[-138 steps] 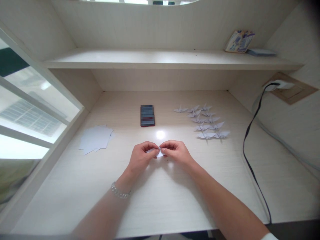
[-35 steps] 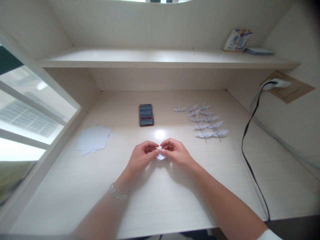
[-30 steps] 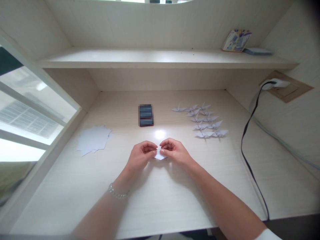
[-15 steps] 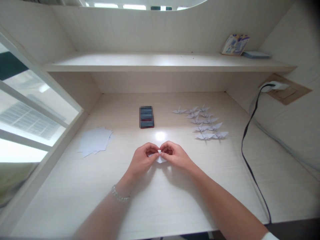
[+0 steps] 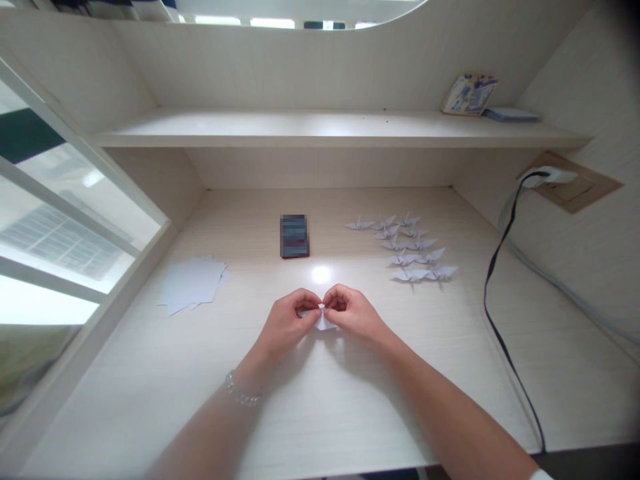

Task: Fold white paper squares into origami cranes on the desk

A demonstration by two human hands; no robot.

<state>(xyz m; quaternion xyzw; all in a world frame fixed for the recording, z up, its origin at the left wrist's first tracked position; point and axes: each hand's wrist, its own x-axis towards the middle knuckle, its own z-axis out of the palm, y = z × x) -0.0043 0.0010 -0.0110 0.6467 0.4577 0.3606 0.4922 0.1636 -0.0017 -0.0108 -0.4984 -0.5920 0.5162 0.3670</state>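
Fingers curled tight on both sides, and we see the left hand [image 5: 289,321] and the right hand [image 5: 353,312] meeting knuckle to knuckle over the middle of the desk [image 5: 320,400]. Between them sits a small folded piece of white paper [image 5: 323,323], pinched by the fingertips of each hand, its lower corner poking out below the thumbs. Both hands are closed on it, the left from its side, the right from the other. A beaded bracelet [image 5: 241,393] rides the left wrist.

Moving outward, we pick up a loose stack of white sheets [image 5: 193,283] well off to the left on the desk. Just beyond the hands lies a dark phone [image 5: 295,235], flat, its screen blurred. To the right of that, a cluster of finished paper cranes [image 5: 407,248] sits in rough rows. A black cable [image 5: 495,293] runs down the right side from a wall socket [image 5: 550,177]. Up on the shelf [image 5: 320,128], at the far right, a small printed packet [image 5: 469,95] leans against the back wall.
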